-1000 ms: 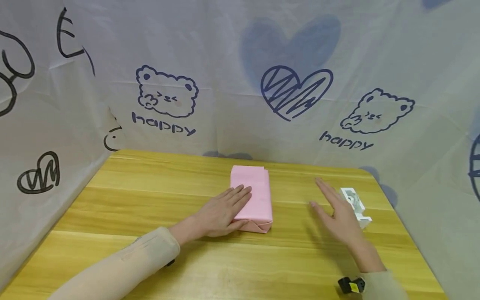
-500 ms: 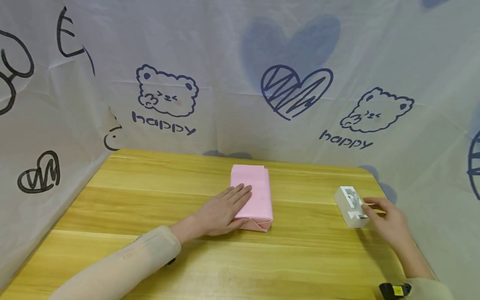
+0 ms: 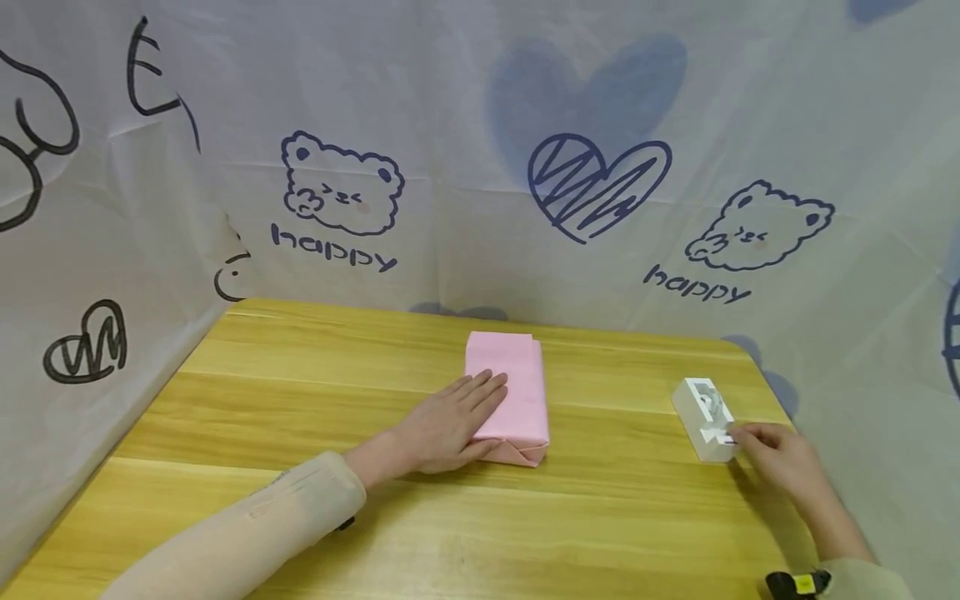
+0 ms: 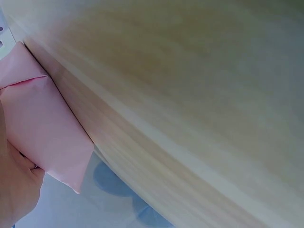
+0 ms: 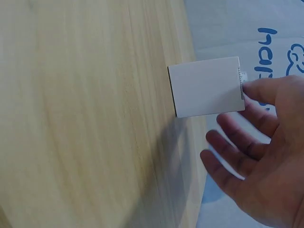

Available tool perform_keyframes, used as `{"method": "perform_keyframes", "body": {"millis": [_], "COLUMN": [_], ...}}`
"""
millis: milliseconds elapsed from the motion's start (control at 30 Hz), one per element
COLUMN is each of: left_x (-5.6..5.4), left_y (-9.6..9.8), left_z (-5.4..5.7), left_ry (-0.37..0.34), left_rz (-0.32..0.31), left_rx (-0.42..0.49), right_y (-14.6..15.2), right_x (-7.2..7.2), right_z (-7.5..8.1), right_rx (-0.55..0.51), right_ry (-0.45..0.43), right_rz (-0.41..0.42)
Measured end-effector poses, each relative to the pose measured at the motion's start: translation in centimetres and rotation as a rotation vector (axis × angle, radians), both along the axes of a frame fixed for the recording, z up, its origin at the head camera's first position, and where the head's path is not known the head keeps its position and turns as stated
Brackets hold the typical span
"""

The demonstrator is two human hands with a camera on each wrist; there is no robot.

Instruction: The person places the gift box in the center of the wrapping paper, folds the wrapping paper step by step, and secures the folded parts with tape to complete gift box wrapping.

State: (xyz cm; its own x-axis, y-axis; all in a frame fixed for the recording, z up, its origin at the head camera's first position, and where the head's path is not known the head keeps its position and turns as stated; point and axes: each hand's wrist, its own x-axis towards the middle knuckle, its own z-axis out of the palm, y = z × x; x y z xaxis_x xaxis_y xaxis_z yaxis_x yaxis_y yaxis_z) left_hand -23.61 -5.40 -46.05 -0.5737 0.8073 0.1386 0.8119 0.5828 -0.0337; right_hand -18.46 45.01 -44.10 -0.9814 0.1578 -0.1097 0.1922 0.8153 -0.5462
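Note:
A box wrapped in pink paper (image 3: 517, 396) lies near the middle of the table, its near end folded. My left hand (image 3: 457, 425) rests on its left part with the fingers straight; in the left wrist view only part of that hand shows beside the pink paper. To the right stands a white tape dispenser (image 3: 699, 429) with a clear roll in its top. My right hand (image 3: 783, 462) is at the dispenser's near right end, thumb and index finger pinching the tape end there. In the right wrist view the other fingers (image 5: 232, 156) curl loosely below, beside the dispenser.
The wooden table (image 3: 300, 375) runs back to a white cloth (image 3: 450, 100) with drawn bears and hearts. The cloth also hangs along the left and right sides. Each wrist wears a dark camera strap, the right one (image 3: 798, 583) showing a yellow patch.
My right hand has moved right, from left of the tape dispenser to its near right end, and its thumb and index finger have come together there. The left hand stays on the pink box.

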Motion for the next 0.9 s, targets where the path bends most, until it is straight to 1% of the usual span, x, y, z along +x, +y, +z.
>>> {"method": "perform_keyframes", "body": {"millis": [133, 200, 300, 367, 433, 500, 567, 600, 667, 767, 833, 900], "left_x": [-0.2, -0.3, -0.4, -0.5, -0.5, -0.4, -0.2, -0.2, 0.0, 0.1, 0.3, 0.3], "left_y": [-0.1, -0.1, -0.2, -0.2, -0.2, -0.2, -0.1, -0.1, 0.0, 0.0, 0.0, 0.0], "left_z": [0.2, 0.3, 0.3, 0.3, 0.4, 0.3, 0.3, 0.2, 0.0, 0.0, 0.0, 0.0], "left_ry": [0.008, 0.016, 0.028, 0.032, 0.029, 0.024, 0.028, 0.03, 0.032, 0.032, 0.028, 0.039], "left_rz": [0.003, 0.006, 0.008, 0.009, 0.009, 0.013, 0.016, 0.017, 0.018, 0.015, 0.014, 0.014], "left_rx": [-0.005, -0.01, -0.018, -0.025, -0.027, -0.037, -0.042, -0.044, -0.049, -0.043, -0.037, -0.035], "right_y": [-0.3, -0.5, -1.0, -1.5, -2.3, -3.0, -3.4, -3.5, -3.6, -3.7, -3.8, -4.0], "right_x": [-0.2, -0.3, -0.2, 0.0, 0.3, 0.7, 0.9, 1.0, 1.0, 1.1, 1.4, 1.6], "right_z": [0.2, 0.2, 0.0, -0.1, -0.3, -0.5, -0.6, -0.7, -0.7, -0.7, -0.8, -0.8], "right_rx": [-0.037, -0.036, -0.005, 0.039, 0.109, 0.165, 0.183, 0.158, 0.052, -0.146, -0.203, -0.212], "right_ry": [0.005, 0.046, 0.149, 0.247, 0.346, 0.393, 0.39, 0.359, 0.266, 0.171, 0.138, 0.135], "right_rz": [0.005, 0.017, 0.051, 0.067, 0.061, 0.03, -0.009, -0.031, -0.073, -0.169, -0.23, -0.274]}}
